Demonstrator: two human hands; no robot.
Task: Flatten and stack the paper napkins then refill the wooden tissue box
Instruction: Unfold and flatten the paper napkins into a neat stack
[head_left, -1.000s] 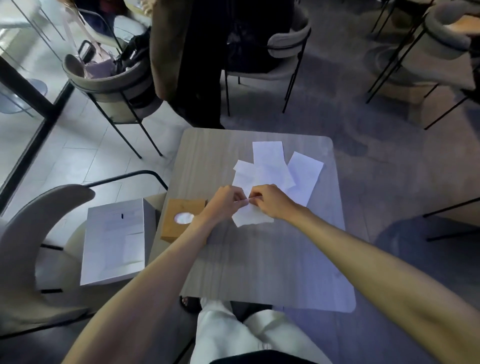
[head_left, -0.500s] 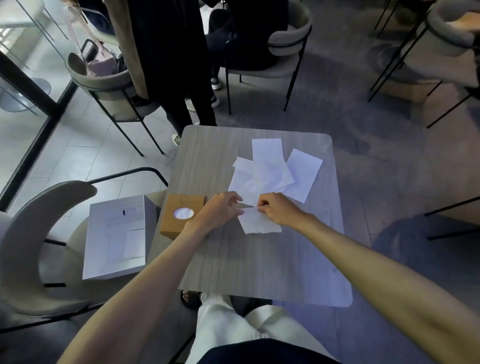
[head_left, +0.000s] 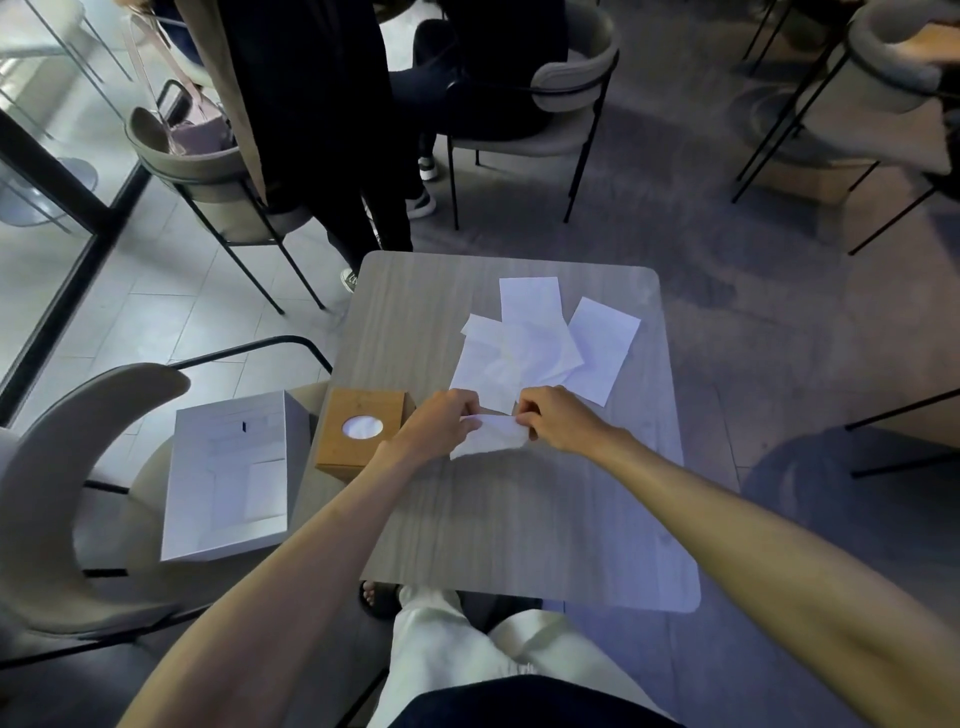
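Your left hand (head_left: 441, 423) and right hand (head_left: 558, 421) each pinch one end of a napkin (head_left: 491, 439), near the middle of the table (head_left: 519, 519). If you pull the two ends apart too hard, the thin paper may tear. The other napkins (head_left: 519, 353) lie loose and overlapping toward the far edge; a sweep of your wrist could scatter them. The box (head_left: 363, 434) sits at the left edge and could be pushed off.

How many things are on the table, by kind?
White paper napkins: at least 5, counting the held napkin; overlaps hide edges.
Square wooden tissue box: 1
Total: at least 6
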